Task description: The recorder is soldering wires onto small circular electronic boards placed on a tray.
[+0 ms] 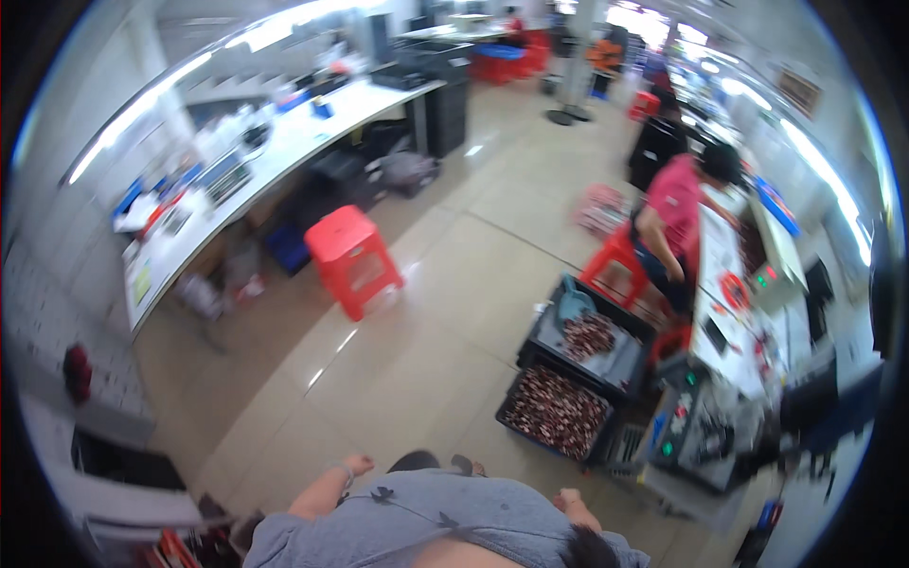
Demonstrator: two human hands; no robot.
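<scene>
My left hand (359,465) hangs out in front of my body on the left, with a pale band round the wrist. No object shows in it, and its fingers are too small and blurred to read. My right hand (569,498) hangs low on the right, its fingers mostly turned from sight; nothing is seen in it either. Nearest to that hand is a black crate (502,414) full of small reddish-brown and whitish pieces (557,409). Behind it stands a second black crate (632,379) with a heap of similar pieces and a blue-grey scoop (574,301).
A red stool (347,248) stands on the tiled floor (445,303) ahead. Along the left runs a long white workbench (275,142). A person in a red shirt (670,213) sits at the right-hand bench (712,284). Equipment with green lights (677,417) stands nearer on the right.
</scene>
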